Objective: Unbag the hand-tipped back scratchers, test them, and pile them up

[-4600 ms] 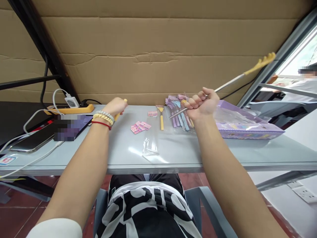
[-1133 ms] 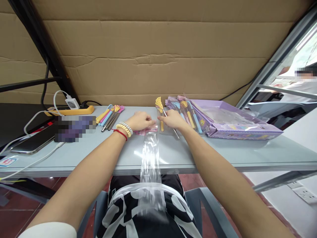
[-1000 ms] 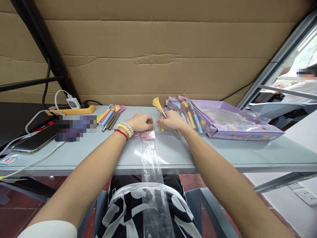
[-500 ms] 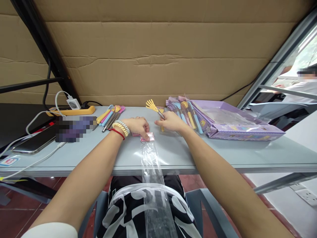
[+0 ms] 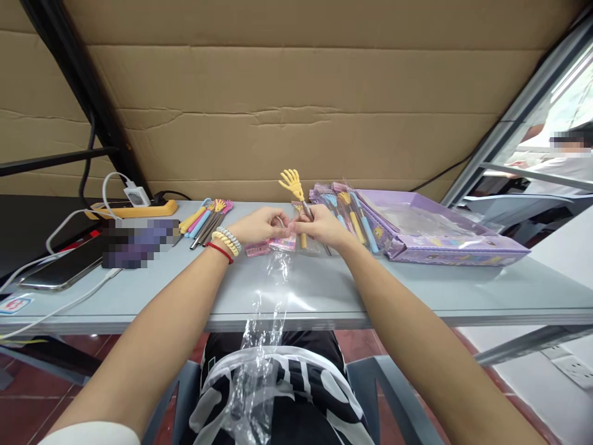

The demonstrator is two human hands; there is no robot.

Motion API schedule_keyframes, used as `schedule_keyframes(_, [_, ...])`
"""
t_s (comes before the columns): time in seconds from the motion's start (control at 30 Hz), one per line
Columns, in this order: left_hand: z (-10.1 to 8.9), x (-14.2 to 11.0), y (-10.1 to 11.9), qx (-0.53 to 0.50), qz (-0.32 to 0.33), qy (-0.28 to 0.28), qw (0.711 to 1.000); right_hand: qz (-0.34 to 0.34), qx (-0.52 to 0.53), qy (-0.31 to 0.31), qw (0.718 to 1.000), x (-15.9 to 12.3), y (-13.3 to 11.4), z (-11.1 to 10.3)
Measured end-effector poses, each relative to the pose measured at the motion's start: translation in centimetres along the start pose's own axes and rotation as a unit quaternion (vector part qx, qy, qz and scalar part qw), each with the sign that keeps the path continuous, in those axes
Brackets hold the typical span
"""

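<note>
Over the middle of the grey table (image 5: 417,290) my two hands meet. My left hand (image 5: 257,225) pinches the pink card top of a long clear plastic bag (image 5: 264,321), which hangs down over the table edge toward my lap. My right hand (image 5: 322,226) is closed on a yellow hand-shaped back scratcher (image 5: 293,184) with a metal shaft, its claw pointing up, and its fingertips also touch the pink card (image 5: 283,243). More pink cards (image 5: 257,248) lie under my left hand.
Several coloured back scratchers (image 5: 206,216) lie loose at the left. Bagged ones (image 5: 345,213) lean on a purple box (image 5: 440,238) at the right. A power strip (image 5: 134,207), cables and a phone (image 5: 60,266) sit far left. Cardboard stands behind. Another person sits far right.
My left hand lifted the bag's pink card end off the table and brought it to my right hand. The scratcher's claw tipped more upright. The bag's tail crumpled and swung left.
</note>
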State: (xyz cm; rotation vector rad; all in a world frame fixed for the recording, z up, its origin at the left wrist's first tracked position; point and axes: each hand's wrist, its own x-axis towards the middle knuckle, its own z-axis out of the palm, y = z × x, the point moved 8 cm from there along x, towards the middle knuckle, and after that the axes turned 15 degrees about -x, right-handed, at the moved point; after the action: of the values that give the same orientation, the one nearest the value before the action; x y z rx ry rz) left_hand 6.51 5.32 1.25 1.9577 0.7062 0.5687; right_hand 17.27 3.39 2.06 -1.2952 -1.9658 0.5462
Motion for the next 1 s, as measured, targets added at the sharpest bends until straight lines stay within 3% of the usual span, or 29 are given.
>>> schedule_keyframes(0.1, [-0.6,0.1,0.3,-0.036,0.021,0.061,0.997,-0.028,0.057,0.017,0.998,0.0,-0.3,-0.2])
schedule_keyframes(0.33, [-1.0,0.5,0.2,-0.064,0.074,0.138,0.986,0.011,0.035,0.082,0.996,0.2,0.5,-1.1])
schedule_keyframes(0.47, [-0.2,0.3,0.2,-0.118,0.053,0.11,0.985,0.029,0.036,0.136,0.99,0.2,0.9,-2.0])
schedule_keyframes(0.57, [0.1,0.2,0.6,-0.163,0.087,0.084,0.979,0.067,0.058,0.171,0.981,0.1,1.6,-2.7])
schedule_keyframes(0.67, [-0.2,0.2,1.0,-0.184,0.134,0.096,0.969,0.093,0.082,0.18,0.976,0.2,2.0,-2.8])
schedule_keyframes(0.87, [-0.6,0.0,1.8,-0.08,0.184,0.141,0.969,0.114,0.133,0.201,0.964,0.1,2.3,-3.1])
schedule_keyframes(1.0, [-0.5,-0.1,2.0,-0.051,0.177,0.148,0.972,0.114,0.078,0.218,0.966,0.0,2.2,-3.6])
